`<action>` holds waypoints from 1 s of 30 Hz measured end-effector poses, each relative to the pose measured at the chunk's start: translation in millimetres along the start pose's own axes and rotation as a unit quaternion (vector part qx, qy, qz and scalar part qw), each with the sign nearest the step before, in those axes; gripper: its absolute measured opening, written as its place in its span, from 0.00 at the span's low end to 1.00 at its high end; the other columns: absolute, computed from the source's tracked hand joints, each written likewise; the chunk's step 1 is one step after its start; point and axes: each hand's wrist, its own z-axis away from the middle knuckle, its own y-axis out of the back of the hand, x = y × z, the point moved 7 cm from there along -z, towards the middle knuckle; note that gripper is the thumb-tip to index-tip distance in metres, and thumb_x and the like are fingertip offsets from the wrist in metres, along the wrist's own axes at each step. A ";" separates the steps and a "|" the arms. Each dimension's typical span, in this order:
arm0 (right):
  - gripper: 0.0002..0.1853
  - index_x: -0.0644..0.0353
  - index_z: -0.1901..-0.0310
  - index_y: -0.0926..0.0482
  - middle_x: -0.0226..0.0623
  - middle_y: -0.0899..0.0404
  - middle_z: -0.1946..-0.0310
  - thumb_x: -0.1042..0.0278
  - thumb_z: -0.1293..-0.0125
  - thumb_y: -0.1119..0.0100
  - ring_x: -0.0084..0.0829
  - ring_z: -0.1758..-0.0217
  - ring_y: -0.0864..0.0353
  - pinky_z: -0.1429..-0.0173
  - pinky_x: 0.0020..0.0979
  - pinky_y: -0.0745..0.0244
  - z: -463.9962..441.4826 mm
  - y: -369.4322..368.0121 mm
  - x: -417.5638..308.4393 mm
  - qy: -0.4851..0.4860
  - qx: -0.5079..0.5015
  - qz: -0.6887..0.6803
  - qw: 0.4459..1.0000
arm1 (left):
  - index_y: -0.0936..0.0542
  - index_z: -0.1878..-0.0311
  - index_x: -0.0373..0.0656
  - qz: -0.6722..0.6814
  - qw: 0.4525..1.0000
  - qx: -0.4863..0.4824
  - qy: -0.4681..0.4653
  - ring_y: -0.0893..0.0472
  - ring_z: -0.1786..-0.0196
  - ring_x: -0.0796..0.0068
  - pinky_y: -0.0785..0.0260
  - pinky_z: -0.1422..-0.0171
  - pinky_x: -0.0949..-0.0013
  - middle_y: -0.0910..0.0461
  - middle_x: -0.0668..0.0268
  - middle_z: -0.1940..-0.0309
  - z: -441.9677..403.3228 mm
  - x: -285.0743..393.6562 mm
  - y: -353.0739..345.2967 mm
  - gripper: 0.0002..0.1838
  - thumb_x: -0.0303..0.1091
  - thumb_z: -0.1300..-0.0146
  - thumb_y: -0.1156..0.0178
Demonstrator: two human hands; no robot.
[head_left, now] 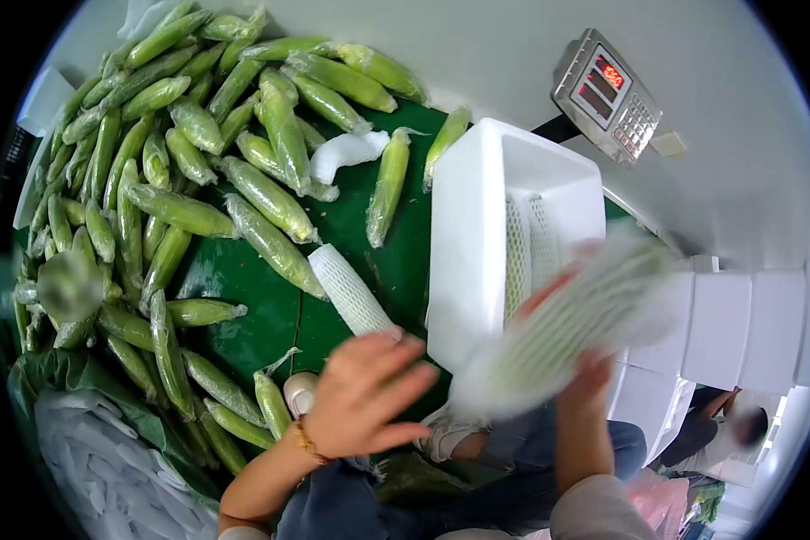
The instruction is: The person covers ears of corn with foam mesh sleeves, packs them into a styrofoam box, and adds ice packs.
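Corn cobs (184,211) lie heaped left of the box (466,234), with the scale display (605,97) beyond it, rightward.

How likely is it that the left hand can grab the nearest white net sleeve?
Quite likely, yes: the left hand is spread and looks unburdened, and the white net sleeve lies right by it, with nothing visible blocking the way.

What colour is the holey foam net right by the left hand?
White. The foam net shows in the head view, by the left hand.
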 end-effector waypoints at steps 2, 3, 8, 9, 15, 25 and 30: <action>0.39 0.64 0.38 0.39 0.44 0.27 0.48 0.69 0.52 0.29 0.37 0.48 0.24 0.41 0.41 0.28 -33.0 52.6 -52.1 0.219 0.207 0.178 0.937 | 0.29 0.37 0.50 -0.017 0.994 -0.090 -0.064 0.34 0.33 0.56 0.45 0.30 0.48 0.32 0.58 0.36 -21.1 29.5 -37.1 0.35 0.55 0.47 0.36; 0.36 0.65 0.40 0.36 0.43 0.27 0.48 0.74 0.51 0.29 0.35 0.47 0.25 0.40 0.38 0.29 -50.8 71.3 -65.5 0.294 0.279 0.261 0.876 | 0.29 0.37 0.53 -0.028 0.989 -0.126 -0.073 0.33 0.34 0.60 0.46 0.30 0.49 0.31 0.60 0.37 -27.1 37.9 -56.2 0.34 0.54 0.46 0.37; 0.37 0.62 0.45 0.32 0.44 0.30 0.50 0.70 0.59 0.25 0.45 0.42 0.32 0.35 0.41 0.39 -151.9 110.2 -32.4 0.460 0.207 0.503 0.702 | 0.29 0.39 0.57 -0.212 0.968 -0.088 -0.100 0.35 0.33 0.72 0.50 0.27 0.51 0.30 0.73 0.40 -33.8 39.9 -101.5 0.22 0.38 0.38 0.49; 0.36 0.61 0.45 0.32 0.44 0.30 0.49 0.70 0.60 0.26 0.46 0.43 0.32 0.36 0.43 0.39 -162.3 110.6 -9.3 0.450 0.189 0.549 0.678 | 0.28 0.41 0.56 -0.213 0.968 -0.092 -0.101 0.35 0.33 0.72 0.50 0.27 0.51 0.30 0.73 0.40 -36.1 39.5 -102.2 0.21 0.38 0.38 0.49; 0.32 0.59 0.46 0.30 0.45 0.29 0.48 0.75 0.58 0.34 0.49 0.44 0.32 0.40 0.47 0.38 -189.2 91.5 38.0 0.344 0.123 0.678 0.638 | 0.26 0.49 0.55 -0.187 0.973 -0.083 -0.111 0.35 0.32 0.70 0.47 0.27 0.54 0.30 0.71 0.39 -47.0 33.1 -107.0 0.15 0.36 0.41 0.47; 0.24 0.62 0.41 0.32 0.49 0.32 0.43 0.61 0.37 0.47 0.47 0.38 0.34 0.34 0.42 0.40 -209.4 110.1 54.5 0.289 0.010 0.713 0.639 | 0.26 0.42 0.47 -0.067 0.990 0.116 -0.042 0.26 0.41 0.56 0.32 0.37 0.62 0.28 0.54 0.42 3.6 -3.0 -20.2 0.25 0.34 0.47 0.39; 0.28 0.64 0.36 0.35 0.53 0.38 0.35 0.66 0.38 0.44 0.51 0.31 0.40 0.28 0.44 0.48 -115.1 54.7 -2.2 0.305 -0.042 0.686 0.659 | 0.23 0.53 0.42 -0.385 0.787 0.290 0.385 0.24 0.51 0.57 0.31 0.48 0.57 0.23 0.58 0.56 241.1 -78.4 154.7 0.19 0.25 0.52 0.38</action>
